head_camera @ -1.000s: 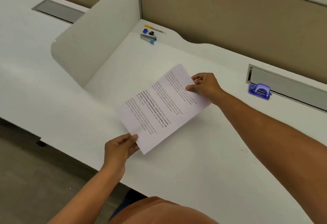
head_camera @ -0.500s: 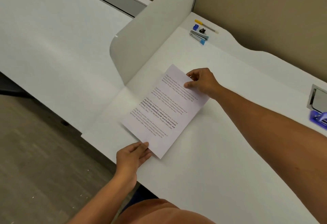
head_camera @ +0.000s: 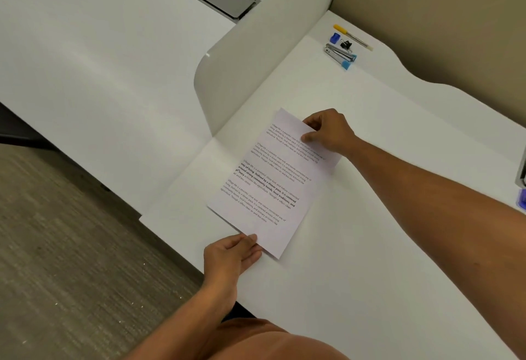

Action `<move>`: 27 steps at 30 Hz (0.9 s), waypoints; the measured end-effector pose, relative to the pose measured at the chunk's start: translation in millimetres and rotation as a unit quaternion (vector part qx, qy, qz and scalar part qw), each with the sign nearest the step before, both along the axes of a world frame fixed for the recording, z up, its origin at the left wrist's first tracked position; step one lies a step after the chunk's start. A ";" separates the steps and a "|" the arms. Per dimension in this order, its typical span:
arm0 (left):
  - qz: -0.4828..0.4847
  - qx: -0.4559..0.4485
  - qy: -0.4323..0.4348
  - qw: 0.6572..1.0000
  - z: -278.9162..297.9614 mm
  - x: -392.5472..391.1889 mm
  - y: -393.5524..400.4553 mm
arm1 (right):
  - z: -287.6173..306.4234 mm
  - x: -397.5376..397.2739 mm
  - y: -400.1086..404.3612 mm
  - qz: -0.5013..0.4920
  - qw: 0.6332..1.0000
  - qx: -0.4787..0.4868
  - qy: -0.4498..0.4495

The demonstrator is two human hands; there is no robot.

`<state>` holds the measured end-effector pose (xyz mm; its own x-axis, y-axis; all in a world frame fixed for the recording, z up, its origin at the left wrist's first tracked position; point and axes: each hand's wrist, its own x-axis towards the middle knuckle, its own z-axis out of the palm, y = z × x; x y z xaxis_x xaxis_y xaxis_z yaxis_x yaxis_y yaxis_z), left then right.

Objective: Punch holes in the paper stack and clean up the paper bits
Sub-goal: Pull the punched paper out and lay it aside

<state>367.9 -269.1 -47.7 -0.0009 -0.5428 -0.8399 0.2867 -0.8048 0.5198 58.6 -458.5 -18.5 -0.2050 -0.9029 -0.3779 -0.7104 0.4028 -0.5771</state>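
While I look down from the head camera, the scene reads like this.

Paper stack: the paper stack (head_camera: 273,183) lies slanted on the white desk (head_camera: 384,189), its near corner close to the desk's front edge and its far corner toward the divider panel (head_camera: 256,55).

Left hand: my left hand (head_camera: 230,257) sits at the front edge of the desk, thumb on top of the stack's near short edge and fingers extended just under it, so it holds that edge lightly.

Right hand: my right hand (head_camera: 327,132) pinches the far right corner, thumb on the printed face and fingers curled behind.

Open room: I see bare desk to the right of the stack and behind it, up to the back corner.

Back corner: a stapler (head_camera: 340,55), a yellow-capped pen (head_camera: 353,38), a black binder clip (head_camera: 345,44) and a small blue item (head_camera: 336,38) lie clustered, well apart from the stack.

Right edge: a purple object (head_camera: 522,198) is cut off by the frame; I cannot tell what it is.

Left side: the divider stands just beside the stack's far left corner; beyond the desk's front edge is grey floor (head_camera: 71,260).
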 end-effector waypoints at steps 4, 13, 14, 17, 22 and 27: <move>0.000 -0.001 -0.013 1.000 2.8 -2.5 0.7 | -2.0 2.8 2.9 -0.004 1.000 -0.006 0.014; -0.005 -0.002 -0.041 0.999 7.0 -5.2 0.2 | -7.4 7.3 7.4 -0.020 0.998 -0.020 0.051; -0.008 -0.004 -0.044 0.999 7.1 -5.2 0.7 | -8.1 7.4 7.1 -0.020 0.998 -0.018 0.055; -0.024 -0.022 -0.054 0.998 6.1 -2.6 2.7 | -9.2 5.9 7.7 -0.012 0.998 -0.006 0.066; -0.191 -0.214 -0.296 0.911 0.7 16.6 4.3 | -6.6 9.6 21.3 0.064 0.989 -0.041 0.124; -0.356 -0.612 -0.437 0.555 -14.8 29.7 -27.9 | -14.9 41.1 65.5 0.159 0.954 -0.113 0.227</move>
<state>397.6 -297.0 -62.5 -0.4635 -0.8302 0.3098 -0.6689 0.5571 0.4921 99.7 -393.0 -33.4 -0.0033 -0.9947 -0.1028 -0.9733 0.0268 -0.2280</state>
